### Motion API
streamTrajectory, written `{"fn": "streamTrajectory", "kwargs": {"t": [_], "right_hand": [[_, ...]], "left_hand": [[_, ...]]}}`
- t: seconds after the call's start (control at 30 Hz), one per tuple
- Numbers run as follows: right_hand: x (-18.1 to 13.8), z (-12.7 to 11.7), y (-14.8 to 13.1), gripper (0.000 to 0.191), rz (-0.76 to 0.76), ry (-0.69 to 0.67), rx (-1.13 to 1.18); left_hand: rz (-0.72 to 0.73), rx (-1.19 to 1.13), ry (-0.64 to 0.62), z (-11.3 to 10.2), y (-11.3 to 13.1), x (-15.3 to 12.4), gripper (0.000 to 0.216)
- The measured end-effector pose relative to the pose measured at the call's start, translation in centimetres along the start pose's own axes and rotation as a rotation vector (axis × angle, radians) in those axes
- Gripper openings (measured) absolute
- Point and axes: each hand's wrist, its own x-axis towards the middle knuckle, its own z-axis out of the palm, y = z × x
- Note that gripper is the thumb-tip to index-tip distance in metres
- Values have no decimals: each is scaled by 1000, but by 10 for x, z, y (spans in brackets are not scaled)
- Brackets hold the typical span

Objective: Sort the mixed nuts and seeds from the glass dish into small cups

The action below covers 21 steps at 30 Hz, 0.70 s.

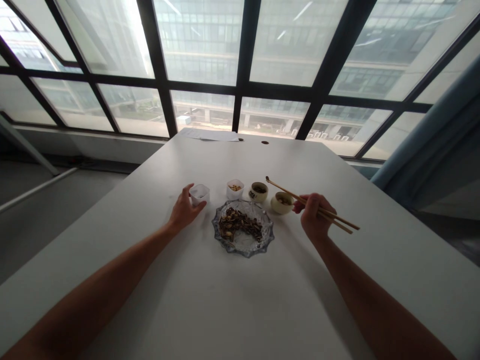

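Note:
My left hand point(186, 209) has thumb and fingers around a small white plastic cup point(200, 194) standing on the table; its contents are hard to make out. A pair of wooden chopsticks point(300, 198) is gripped in my right hand point(317, 215), the tips together and pointing up and left. Something small and dark seems to be at the tips, too small to name. Between the hands lies a scalloped glass bowl point(245, 250) with striped sunflower seeds point(240, 221) and a few paler pieces. Beside my right hand's fingers stands a cream cup point(281, 206) of light-coloured pieces.
Behind the bowl stand a second white cup point(235, 190) with yellowish pieces and a cream cup point(258, 193) with dark contents. Papers point(212, 135) lie at the white table's point(240, 310) far edge, before the windows. A blue curtain point(423, 140) hangs at the right.

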Motion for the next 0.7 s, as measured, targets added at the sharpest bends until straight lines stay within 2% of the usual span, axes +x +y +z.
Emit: {"fn": "streamTrajectory", "kwargs": {"t": [0.3, 0.43, 0.6, 0.7], "right_hand": [[-2, 4, 6, 51, 41, -55, 58], [-1, 5, 8, 50, 60, -158, -10], [10, 1, -17, 58, 99, -100, 64], [17, -4, -39, 63, 162, -200, 107]], "left_hand": [[2, 13, -10, -3, -1, 2, 78], [2, 24, -7, -2, -3, 3, 79], [-1, 15, -2, -2, -5, 4, 80], [7, -13, -11, -1, -6, 4, 79]]}}
